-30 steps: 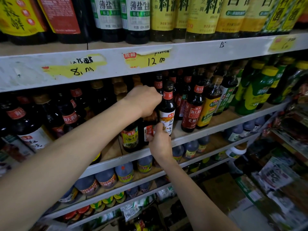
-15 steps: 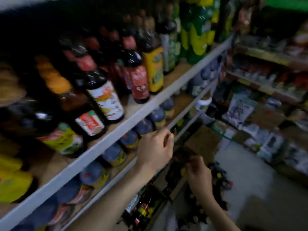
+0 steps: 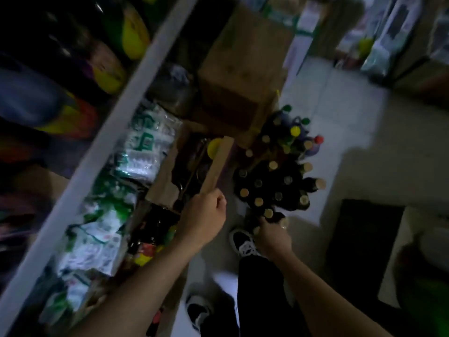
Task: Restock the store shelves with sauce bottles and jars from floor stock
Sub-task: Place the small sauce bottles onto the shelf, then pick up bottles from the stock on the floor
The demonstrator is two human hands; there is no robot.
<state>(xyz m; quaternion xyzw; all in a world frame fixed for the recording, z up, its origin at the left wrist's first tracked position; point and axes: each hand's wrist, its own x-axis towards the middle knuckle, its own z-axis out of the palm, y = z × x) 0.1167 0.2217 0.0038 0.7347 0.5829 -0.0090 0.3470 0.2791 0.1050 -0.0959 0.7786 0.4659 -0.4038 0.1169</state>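
Note:
A cluster of dark sauce bottles with tan, green, yellow and red caps stands on the pale floor. My right hand is down at the cluster's near edge, its fingers curled round the neck of a tan-capped sauce bottle. Further left, my left hand hovers in a curled fist, holding nothing, just beside the flap of an open cardboard box. The picture is dark and blurred.
The white shelf edge runs diagonally on the left, with white-and-green packets under it. A closed cardboard box stands behind the bottles. My shoe is beside the right hand. A dark mat lies at right.
The view has swung from the shelf down to the floor. Both hands left the shelved bottles and dropped; the right hand now reaches the floor bottles.

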